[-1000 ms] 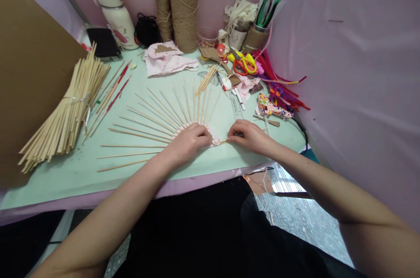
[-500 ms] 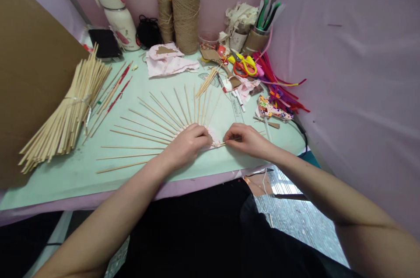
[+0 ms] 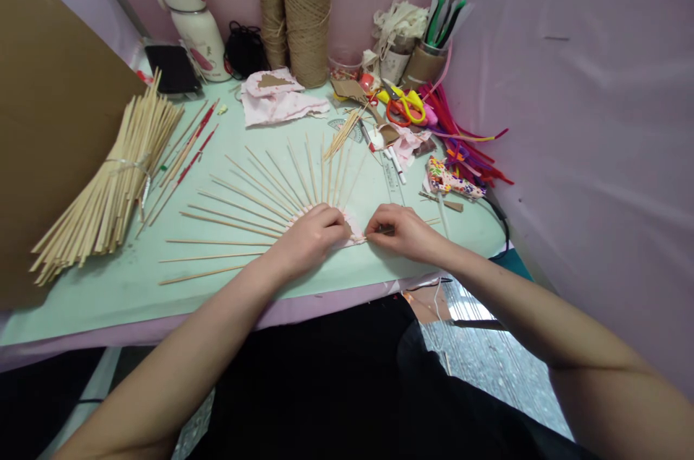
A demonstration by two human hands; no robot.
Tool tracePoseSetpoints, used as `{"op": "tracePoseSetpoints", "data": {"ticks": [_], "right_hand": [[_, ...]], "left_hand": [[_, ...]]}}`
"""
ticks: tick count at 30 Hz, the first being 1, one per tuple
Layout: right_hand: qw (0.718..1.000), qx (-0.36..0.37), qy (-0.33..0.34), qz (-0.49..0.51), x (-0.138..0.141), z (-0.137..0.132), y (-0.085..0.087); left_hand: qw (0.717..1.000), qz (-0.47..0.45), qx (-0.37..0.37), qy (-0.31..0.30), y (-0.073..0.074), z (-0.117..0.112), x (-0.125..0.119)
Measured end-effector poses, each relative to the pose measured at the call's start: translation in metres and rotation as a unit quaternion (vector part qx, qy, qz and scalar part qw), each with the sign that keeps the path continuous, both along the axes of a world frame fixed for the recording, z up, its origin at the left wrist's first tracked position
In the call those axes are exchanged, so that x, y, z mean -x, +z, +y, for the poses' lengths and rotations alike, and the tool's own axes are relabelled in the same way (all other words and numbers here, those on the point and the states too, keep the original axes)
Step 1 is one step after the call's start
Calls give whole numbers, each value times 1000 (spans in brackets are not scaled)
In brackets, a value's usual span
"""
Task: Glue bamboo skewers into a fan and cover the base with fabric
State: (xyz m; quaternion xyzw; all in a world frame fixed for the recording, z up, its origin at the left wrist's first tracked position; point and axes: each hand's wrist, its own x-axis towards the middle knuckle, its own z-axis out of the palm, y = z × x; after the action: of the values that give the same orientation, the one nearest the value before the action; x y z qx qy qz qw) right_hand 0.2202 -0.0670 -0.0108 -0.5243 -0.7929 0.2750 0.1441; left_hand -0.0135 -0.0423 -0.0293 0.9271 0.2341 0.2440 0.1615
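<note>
Several thin bamboo sticks (image 3: 246, 196) fan out over the pale green table top (image 3: 108, 294) from a small pink hub piece (image 3: 350, 223) near the front edge. My left hand (image 3: 311, 236) lies curled on that hub and presses it down. My right hand (image 3: 404, 228) pinches one bamboo stick (image 3: 434, 221) that lies nearly flat on the table, its inner end pushed against the hub's right side.
A tied bundle of bamboo sticks (image 3: 108, 185) lies at the left beside a brown cardboard sheet (image 3: 48, 120). Twine spools (image 3: 306, 26), a flask (image 3: 189, 19), pink cloth (image 3: 279, 102), scissors (image 3: 404, 107), pipe cleaners (image 3: 460, 145) and a pen cup (image 3: 426, 58) crowd the back and right.
My right hand has slid a little leftward along the table, bringing the stick's end closer into the hub. My left hand has stayed on the hub.
</note>
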Motion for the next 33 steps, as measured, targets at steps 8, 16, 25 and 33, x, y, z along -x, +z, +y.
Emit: {"op": "tracePoseSetpoints", "data": {"ticks": [8, 16, 25, 33], "right_hand": [[999, 41, -15, -21, 4, 4, 6], [993, 101, -28, -56, 9, 12, 14], [990, 118, -24, -74, 10, 16, 18], [986, 128, -21, -105, 14, 18, 23]], "left_hand": [[997, 37, -61, -21, -2, 3, 0], [998, 23, -55, -20, -4, 3, -2], [1000, -8, -3, 2, 0, -1, 0], [999, 18, -50, -4, -2, 0, -1]]}}
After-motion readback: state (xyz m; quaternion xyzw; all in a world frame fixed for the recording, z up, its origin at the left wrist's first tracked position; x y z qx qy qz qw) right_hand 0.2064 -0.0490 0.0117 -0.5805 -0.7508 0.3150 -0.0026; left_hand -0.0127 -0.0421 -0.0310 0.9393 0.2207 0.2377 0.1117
